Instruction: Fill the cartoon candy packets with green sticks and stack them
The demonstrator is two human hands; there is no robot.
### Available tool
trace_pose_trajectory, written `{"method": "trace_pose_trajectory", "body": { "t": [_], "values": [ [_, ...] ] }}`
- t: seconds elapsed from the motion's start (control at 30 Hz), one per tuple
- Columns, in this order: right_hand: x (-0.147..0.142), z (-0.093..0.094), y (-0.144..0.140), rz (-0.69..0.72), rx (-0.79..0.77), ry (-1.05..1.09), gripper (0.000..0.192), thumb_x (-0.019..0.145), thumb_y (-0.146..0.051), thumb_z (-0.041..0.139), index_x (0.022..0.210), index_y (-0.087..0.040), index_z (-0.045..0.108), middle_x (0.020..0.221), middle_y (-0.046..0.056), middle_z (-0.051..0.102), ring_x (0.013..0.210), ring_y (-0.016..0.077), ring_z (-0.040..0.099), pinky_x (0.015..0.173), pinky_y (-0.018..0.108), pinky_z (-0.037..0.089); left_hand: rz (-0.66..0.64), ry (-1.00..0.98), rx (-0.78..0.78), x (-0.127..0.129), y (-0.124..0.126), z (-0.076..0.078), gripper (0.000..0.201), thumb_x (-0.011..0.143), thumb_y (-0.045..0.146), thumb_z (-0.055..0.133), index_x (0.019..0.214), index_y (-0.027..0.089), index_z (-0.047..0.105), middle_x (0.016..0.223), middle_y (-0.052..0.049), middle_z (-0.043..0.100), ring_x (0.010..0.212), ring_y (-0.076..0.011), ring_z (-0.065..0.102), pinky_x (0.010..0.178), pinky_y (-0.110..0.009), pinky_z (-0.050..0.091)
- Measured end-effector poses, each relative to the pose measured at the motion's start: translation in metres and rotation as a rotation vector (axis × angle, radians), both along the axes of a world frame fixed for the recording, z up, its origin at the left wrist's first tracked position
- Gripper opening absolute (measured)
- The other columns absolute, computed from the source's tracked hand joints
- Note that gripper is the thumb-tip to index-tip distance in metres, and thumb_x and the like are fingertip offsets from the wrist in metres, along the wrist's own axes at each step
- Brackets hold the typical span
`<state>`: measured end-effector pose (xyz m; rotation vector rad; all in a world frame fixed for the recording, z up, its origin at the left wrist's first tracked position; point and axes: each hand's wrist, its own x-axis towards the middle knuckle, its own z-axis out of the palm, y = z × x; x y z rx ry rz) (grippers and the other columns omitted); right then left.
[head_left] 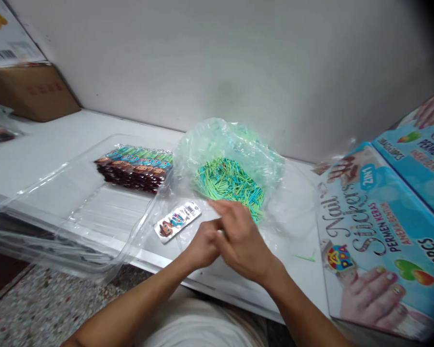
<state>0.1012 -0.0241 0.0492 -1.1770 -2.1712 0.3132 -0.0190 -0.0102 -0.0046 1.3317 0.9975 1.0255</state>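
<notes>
My left hand [204, 244] is curled closed in front of the bag, its fingertips hidden behind my right hand. My right hand [241, 241] lies against it, fingers bent over the left thumb side and slightly blurred. Whatever the two hands hold between them is too small and covered to make out. Just left of them a small printed sachet [178, 221] with a cartoon figure lies flat on the table. Behind them a clear plastic bag [206, 137] lies open, with many thin green and blue sticks [231, 185] in it.
A clear plastic tray [104, 212] at left overhangs the table's front edge and holds stacked sachets [133, 166]. A blue nail stickers box [376, 241] stands at right. One loose green stick [304, 258] lies near it. A cardboard box [32, 91] sits back left.
</notes>
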Motion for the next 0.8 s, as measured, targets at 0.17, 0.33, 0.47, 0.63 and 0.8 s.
{"method": "trace_pose_trajectory", "body": {
  "t": [0.17, 0.33, 0.47, 0.63, 0.8],
  "values": [
    [0.02, -0.019, 0.002, -0.223, -0.305, 0.487, 0.045, 0.083, -0.046, 0.061, 0.12, -0.024, 0.049, 0.111, 0.009, 0.061, 0.101, 0.0235, 0.057, 0.091, 0.042, 0.044, 0.027, -0.173, -0.052, -0.014, 0.012, 0.007, 0.022, 0.068, 0.035, 0.074, 0.068, 0.015, 0.065, 0.07, -0.001, 0.059, 0.063, -0.0127, 0.053, 0.058, -0.025, 0.043],
    [0.015, -0.051, 0.0, -0.04, -0.674, 0.609, 0.022, 0.083, -0.04, 0.06, 0.084, -0.018, 0.06, 0.079, 0.002, 0.062, 0.076, 0.0165, 0.058, 0.07, 0.031, 0.047, 0.031, -0.297, -0.144, -0.019, 0.019, 0.009, 0.026, 0.064, 0.033, 0.078, 0.073, 0.013, 0.065, 0.064, 0.001, 0.058, 0.059, -0.01, 0.05, 0.057, -0.023, 0.038],
    [0.012, -0.059, -0.001, -0.095, -0.633, 0.72, 0.027, 0.081, -0.039, 0.064, 0.068, -0.018, 0.051, 0.063, -0.004, 0.05, 0.061, 0.0114, 0.05, 0.057, 0.025, 0.041, -0.022, -0.343, -0.108, -0.019, 0.016, 0.011, 0.022, 0.069, 0.03, 0.075, 0.08, 0.014, 0.066, 0.075, -0.001, 0.063, 0.071, -0.0129, 0.055, 0.067, -0.025, 0.042],
    [0.012, -0.057, -0.001, -0.032, -0.727, 0.823, 0.022, 0.08, -0.039, 0.065, 0.085, -0.018, 0.059, 0.072, -0.001, 0.06, 0.065, 0.013, 0.057, 0.06, 0.025, 0.046, 0.061, -0.402, -0.115, -0.024, 0.015, 0.014, 0.019, 0.07, 0.026, 0.075, 0.082, 0.015, 0.064, 0.075, 0.001, 0.062, 0.074, -0.0117, 0.056, 0.073, -0.025, 0.043],
    [0.005, -0.054, 0.0, -0.033, -0.747, 0.883, 0.024, 0.078, -0.039, 0.068, 0.089, -0.018, 0.064, 0.076, 0.0, 0.065, 0.069, 0.0141, 0.061, 0.063, 0.027, 0.049, 0.062, -0.349, -0.117, -0.027, 0.012, 0.02, 0.02, 0.071, 0.028, 0.073, 0.073, 0.014, 0.059, 0.068, 0.002, 0.057, 0.066, -0.0096, 0.051, 0.065, -0.022, 0.041]
  ]
}}
